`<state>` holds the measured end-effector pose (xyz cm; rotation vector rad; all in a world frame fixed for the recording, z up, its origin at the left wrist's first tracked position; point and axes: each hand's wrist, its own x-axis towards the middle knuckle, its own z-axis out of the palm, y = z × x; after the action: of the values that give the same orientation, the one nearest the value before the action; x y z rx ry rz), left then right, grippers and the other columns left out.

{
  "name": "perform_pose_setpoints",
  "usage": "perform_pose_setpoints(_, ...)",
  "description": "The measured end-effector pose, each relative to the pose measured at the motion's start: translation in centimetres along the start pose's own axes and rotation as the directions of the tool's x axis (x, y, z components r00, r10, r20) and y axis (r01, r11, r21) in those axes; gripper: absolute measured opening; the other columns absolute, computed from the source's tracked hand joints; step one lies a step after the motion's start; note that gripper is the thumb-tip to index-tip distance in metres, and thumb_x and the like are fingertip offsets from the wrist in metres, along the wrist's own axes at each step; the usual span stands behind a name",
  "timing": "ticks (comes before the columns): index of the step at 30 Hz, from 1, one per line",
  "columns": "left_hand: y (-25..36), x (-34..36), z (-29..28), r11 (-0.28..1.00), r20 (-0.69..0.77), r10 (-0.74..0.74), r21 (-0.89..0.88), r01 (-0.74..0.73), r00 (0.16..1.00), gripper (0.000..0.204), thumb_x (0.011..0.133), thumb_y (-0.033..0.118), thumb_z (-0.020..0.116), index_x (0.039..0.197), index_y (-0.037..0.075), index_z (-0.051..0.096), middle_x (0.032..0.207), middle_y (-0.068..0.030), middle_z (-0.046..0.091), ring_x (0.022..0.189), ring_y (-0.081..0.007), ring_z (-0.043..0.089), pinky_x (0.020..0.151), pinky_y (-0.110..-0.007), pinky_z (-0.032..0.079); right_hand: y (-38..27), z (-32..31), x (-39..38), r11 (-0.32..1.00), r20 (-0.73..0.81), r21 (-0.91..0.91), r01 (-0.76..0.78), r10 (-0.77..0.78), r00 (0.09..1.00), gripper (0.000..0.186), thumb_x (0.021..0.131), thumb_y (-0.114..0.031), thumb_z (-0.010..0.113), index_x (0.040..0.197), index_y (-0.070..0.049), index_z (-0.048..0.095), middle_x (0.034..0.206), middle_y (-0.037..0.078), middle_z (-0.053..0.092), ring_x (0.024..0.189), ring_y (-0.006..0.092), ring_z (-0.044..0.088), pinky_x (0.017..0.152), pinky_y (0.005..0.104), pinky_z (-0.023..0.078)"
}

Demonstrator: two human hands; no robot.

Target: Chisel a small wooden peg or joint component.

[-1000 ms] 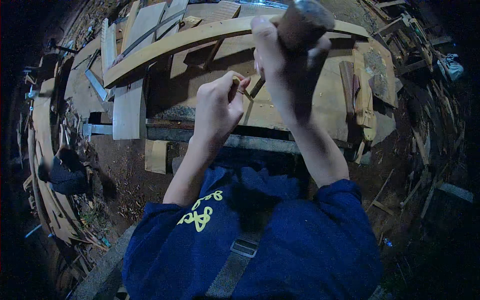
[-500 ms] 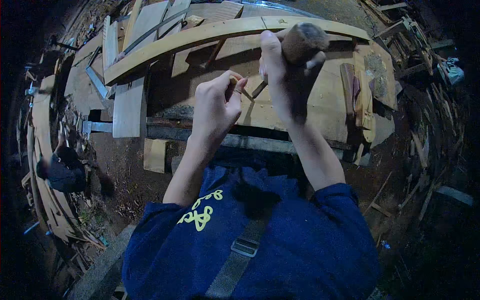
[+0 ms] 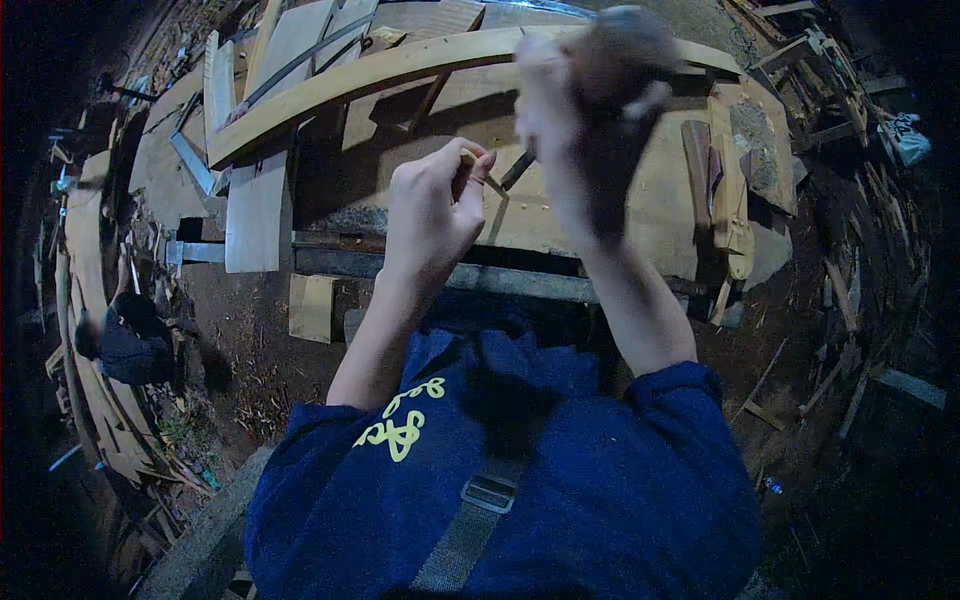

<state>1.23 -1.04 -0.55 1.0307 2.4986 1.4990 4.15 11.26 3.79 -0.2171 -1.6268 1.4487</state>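
My left hand (image 3: 440, 205) is closed, its thumb and finger pinching a thin yellowish stick (image 3: 496, 186) upright over the board (image 3: 540, 225) on the workbench. To its right, my right hand (image 3: 565, 150) grips a mallet-like tool with a round, brownish head (image 3: 620, 55), raised and smeared by motion. A short dark piece (image 3: 518, 168) shows between my hands, partly behind the right one. Just beyond them a long, pale timber (image 3: 355, 88) runs across the bench, looking curved through the lens.
Planks (image 3: 255, 220) and a metal square (image 3: 190, 165) sit at the bench's left, timber offcuts (image 3: 730, 180) at its right. A crouching person (image 3: 135, 340) in dark clothing is at lower left beside stacked wood (image 3: 95, 210). Scrap wood (image 3: 840, 290) litters the ground at right.
The tool in my right hand dropped lower half a second ago and is now raised again, blurred. My left hand has barely moved, still pinching the stick.
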Motion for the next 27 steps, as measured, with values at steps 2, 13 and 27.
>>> perform_pose_setpoints(2, -0.1, 0.1, 0.1, 1.0, 0.01, 0.014, 0.001, -0.014, 1.0, 0.012, 0.087, 0.01, 0.063, 0.08, 0.0, 0.061, 0.057, -0.0154, 0.054, 0.048, -0.0257, 0.054, 0.049, -0.034, 0.039, 0.3, 0.2, -0.1, 0.99, 0.065, -0.079, 0.118, -0.113, 0.991, 0.023, 0.079, -0.011, 0.066, 0.061, -0.005, 0.052, 0.051, -0.001, 0.05, 0.045, 0.0087, 0.048, 0.045, 0.0277, 0.039)
perform_pose_setpoints(13, 0.1, 0.3, -0.2, 0.999, 0.013, -0.034, -0.016, 0.034, 0.999, 0.01, 0.086, 0.008, 0.063, 0.081, -0.001, 0.061, 0.06, -0.0169, 0.056, 0.05, -0.0263, 0.056, 0.05, -0.035, 0.041, 0.0, -0.2, 0.3, 0.999, 0.016, -0.04, 0.008, -0.007, 1.0, 0.022, 0.078, -0.009, 0.064, 0.061, -0.003, 0.052, 0.051, 0.004, 0.051, 0.044, 0.0126, 0.049, 0.046, 0.0294, 0.039)
perform_pose_setpoints(27, -0.3, 0.4, -0.1, 0.999, -0.019, -0.033, -0.028, 0.032, 0.999, 0.011, 0.086, 0.008, 0.063, 0.081, -0.002, 0.061, 0.055, -0.0148, 0.053, 0.045, -0.0217, 0.051, 0.047, -0.033, 0.037, 1.2, -0.7, 0.1, 0.988, 0.063, -0.083, 0.131, -0.126, 0.99, 0.013, 0.086, -0.006, 0.061, 0.075, -0.002, 0.056, 0.05, 0.0, 0.049, 0.038, 0.007, 0.046, 0.037, 0.0217, 0.036)
